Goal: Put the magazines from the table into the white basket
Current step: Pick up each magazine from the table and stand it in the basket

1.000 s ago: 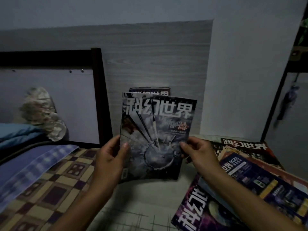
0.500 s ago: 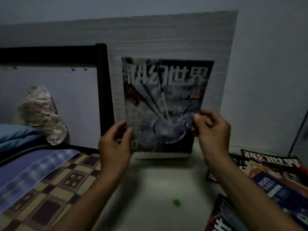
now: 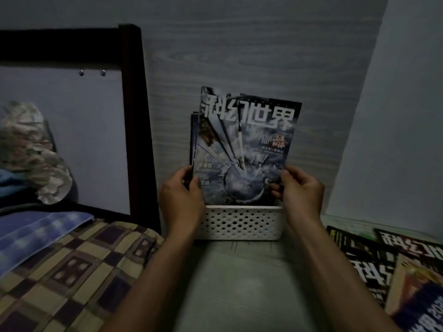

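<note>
A dim room seen from head height, looking down at two bare forearms reaching forward. Both hands hold one magazine [image 3: 244, 149] upright, its cover facing the viewer, with large pale Chinese characters across the top and a grey, stormy picture below. The left hand [image 3: 181, 200] grips the lower left edge, thumb on the cover and fingers curled behind. The right hand [image 3: 299, 190] pinches the lower right edge in the same way. The magazine's bottom edge sits inside a white basket [image 3: 239, 222] with a perforated wall, which stands on the pale table [image 3: 239, 283] against a grey wood-grain wall [image 3: 239, 44]. Edges of other magazines [image 3: 193, 130] show just behind the held one, on its left side. On the near right of the table lies a loose pile of more magazines [image 3: 393, 271], overlapping one another. To the left is a bed with a checked cover [image 3: 72, 271], a blue striped cloth [image 3: 36, 233] and a dark bed frame [image 3: 134, 116]
</note>
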Tool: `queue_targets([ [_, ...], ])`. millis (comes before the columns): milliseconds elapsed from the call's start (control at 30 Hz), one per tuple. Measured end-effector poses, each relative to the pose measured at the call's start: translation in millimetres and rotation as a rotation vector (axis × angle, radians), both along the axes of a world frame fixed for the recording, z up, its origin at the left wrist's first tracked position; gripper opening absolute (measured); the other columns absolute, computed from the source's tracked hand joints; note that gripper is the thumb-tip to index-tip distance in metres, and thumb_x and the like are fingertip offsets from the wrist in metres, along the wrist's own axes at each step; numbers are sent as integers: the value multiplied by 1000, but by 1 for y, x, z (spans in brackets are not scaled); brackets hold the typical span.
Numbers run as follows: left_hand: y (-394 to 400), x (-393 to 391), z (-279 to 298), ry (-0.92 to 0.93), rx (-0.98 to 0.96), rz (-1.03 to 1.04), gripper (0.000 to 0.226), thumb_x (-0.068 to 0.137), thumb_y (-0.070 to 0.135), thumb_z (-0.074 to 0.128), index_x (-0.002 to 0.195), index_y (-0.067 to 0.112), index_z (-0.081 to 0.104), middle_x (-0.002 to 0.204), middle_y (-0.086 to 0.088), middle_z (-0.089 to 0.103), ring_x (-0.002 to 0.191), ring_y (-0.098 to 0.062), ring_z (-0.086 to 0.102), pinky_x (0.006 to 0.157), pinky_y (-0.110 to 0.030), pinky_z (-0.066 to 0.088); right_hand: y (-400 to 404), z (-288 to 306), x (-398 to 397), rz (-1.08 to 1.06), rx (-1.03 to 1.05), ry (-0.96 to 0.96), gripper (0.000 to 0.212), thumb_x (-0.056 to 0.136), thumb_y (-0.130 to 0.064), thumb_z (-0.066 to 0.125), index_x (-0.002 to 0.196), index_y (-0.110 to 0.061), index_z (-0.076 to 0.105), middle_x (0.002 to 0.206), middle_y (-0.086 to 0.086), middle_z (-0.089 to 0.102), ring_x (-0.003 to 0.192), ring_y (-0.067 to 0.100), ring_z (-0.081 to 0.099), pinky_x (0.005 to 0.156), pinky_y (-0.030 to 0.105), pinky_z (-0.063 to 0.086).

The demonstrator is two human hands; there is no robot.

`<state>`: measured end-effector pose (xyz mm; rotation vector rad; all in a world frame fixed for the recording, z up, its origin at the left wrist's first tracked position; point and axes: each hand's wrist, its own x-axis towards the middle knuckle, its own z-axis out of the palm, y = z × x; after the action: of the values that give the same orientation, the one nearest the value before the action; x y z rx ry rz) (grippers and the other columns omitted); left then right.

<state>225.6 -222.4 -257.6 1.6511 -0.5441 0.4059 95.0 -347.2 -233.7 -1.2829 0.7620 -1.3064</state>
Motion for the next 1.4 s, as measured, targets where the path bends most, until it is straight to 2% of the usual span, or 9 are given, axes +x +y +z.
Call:
queue_targets([
  [167,-3,1,1,-17,255,51,22,85,8,64,105,14,72,94,-8,72,79,-21,62,68,-25,39,-11,-7,-1,50,-78,271,14,93,-17,59,90,-24,71,85,-2,74,79,17,71,76,37,59],
  [400,-5,5,5,8,350,9,56,79,15,71,130,8,48,133,-12,49,113,-32,55,90,-41,49,-2,8,-6,251,-203,532,30,94,-19,58,123,-23,63,114,-3,69,96,16,67,92,45,55],
  [567,5,-16,44,-63,123,-203,75,79,17,69,146,16,34,146,-9,40,130,-27,44,110,-39,37,66,80,-17,78,-543,131,40,92,-15,59,132,-23,58,123,-9,64,96,7,67,82,26,58],
  [700,22,-86,66,-347,16,-418,36,78,36,52,111,23,61,115,10,67,105,-9,62,83,-13,48,117,104,-45,4,-754,75,27,88,-9,59,112,-10,70,111,3,71,95,17,67,82,33,56],
  [933,75,-192,-41,-435,765,-1017,35,86,40,63,119,29,61,115,5,65,102,-13,59,85,-35,50,103,18,-216,180,-772,1060,30,91,-28,63,119,-18,64,124,1,65,110,14,59,90,27,43],
  [1067,93,-211,-65,-400,809,-938,57,92,44,57,145,30,40,142,8,51,121,-13,45,99,-30,40,85,-12,-320,253,-403,1641,83,75,-75,54,144,-31,39,153,-3,40,135,19,42,110,37,37],
  [1167,93,-222,-59,-401,819,-895,53,92,33,58,143,27,43,140,2,53,122,-19,48,98,-35,42,87,-16,-358,318,-272,1729,123,53,-97,43,154,-34,12,165,-4,10,149,18,18,118,33,21],
  [1300,94,-238,-55,-445,863,-819,46,92,25,55,138,28,50,144,-2,46,126,-25,42,99,-38,43,108,-22,-361,301,-350,1836,132,53,-101,33,156,-26,-2,166,6,0,150,29,14,119,43,23],
  [1400,103,-249,-53,-569,788,-864,44,88,23,55,131,32,60,149,-4,45,132,-27,41,103,-41,42,136,-27,-346,201,-527,1962,108,66,-90,36,146,-18,35,150,14,40,130,33,46,100,45,42],
])
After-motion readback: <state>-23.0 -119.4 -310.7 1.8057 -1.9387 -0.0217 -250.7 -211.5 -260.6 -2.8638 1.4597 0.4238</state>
